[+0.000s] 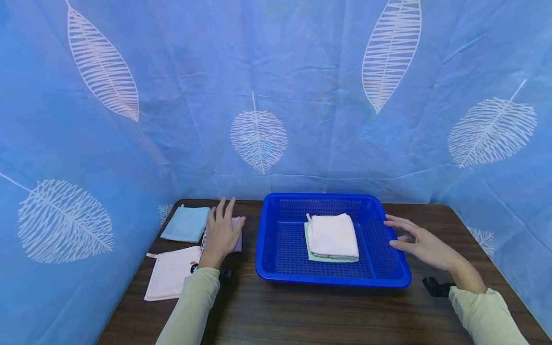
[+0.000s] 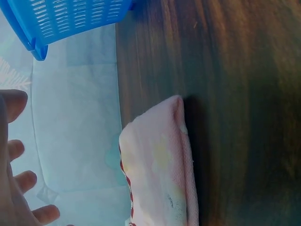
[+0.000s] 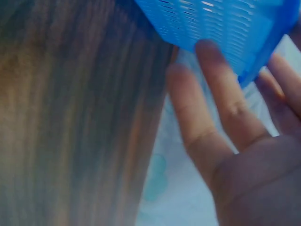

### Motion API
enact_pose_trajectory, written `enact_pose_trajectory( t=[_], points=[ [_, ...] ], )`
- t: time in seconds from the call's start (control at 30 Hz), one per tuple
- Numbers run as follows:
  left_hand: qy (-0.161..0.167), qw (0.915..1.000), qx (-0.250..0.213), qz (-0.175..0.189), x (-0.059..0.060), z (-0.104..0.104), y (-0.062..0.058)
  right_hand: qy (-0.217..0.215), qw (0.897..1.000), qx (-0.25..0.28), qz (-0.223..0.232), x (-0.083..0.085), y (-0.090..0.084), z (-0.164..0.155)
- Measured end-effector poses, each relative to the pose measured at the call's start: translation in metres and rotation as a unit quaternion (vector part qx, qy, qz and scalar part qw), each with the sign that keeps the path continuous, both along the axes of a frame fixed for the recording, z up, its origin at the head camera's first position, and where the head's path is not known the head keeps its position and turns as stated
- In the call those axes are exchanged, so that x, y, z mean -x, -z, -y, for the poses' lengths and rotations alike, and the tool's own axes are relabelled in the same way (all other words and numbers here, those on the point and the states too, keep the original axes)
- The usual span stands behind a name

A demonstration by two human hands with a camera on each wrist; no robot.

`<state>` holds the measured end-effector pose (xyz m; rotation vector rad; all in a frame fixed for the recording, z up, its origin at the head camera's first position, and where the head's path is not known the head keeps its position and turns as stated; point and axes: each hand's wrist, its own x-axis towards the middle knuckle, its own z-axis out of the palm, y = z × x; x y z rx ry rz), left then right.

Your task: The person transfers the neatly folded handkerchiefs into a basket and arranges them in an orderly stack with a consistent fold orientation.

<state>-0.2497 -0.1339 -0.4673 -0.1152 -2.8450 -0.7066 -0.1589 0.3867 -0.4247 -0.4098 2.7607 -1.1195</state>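
Note:
A blue plastic basket stands in the middle of the dark wooden table. In it lies a folded white cloth on top of a folded pale green cloth. My left hand is stretched flat, fingers straight, over a folded lilac cloth to the left of the basket; whether it touches is unclear. The left wrist view shows its fingers spread beside a folded pinkish cloth. My right hand is open and empty, close to the basket's right rim. Its fingers reach toward the basket.
A folded light blue cloth lies at the table's far left corner. A white cloth lies nearer, by the left edge. Blue leaf-print curtain closes in the back and both sides. Bare table runs along the front.

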Motion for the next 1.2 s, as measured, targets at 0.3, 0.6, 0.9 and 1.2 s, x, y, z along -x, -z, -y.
enact_pose_trajectory(
  t=[0.3, 0.6, 0.9, 1.2],
  points=[
    [-0.007, 0.9989, 0.016, 0.043, -0.001, 0.001, 0.005, 0.001, 0.997, 0.082, 0.003, 0.000, 0.031, -0.013],
    [-0.046, 0.9966, -0.011, 0.067, -0.001, 0.005, 0.010, 0.020, 0.994, 0.104, 0.010, 0.000, 0.043, -0.014],
    [-0.086, 0.9892, -0.016, 0.118, -0.003, 0.008, 0.019, 0.024, 0.991, 0.129, 0.026, 0.002, 0.049, -0.014],
    [-0.110, 0.9859, -0.007, 0.126, -0.008, 0.012, 0.019, 0.024, 0.991, 0.128, 0.028, 0.002, 0.050, -0.014]
  ],
)
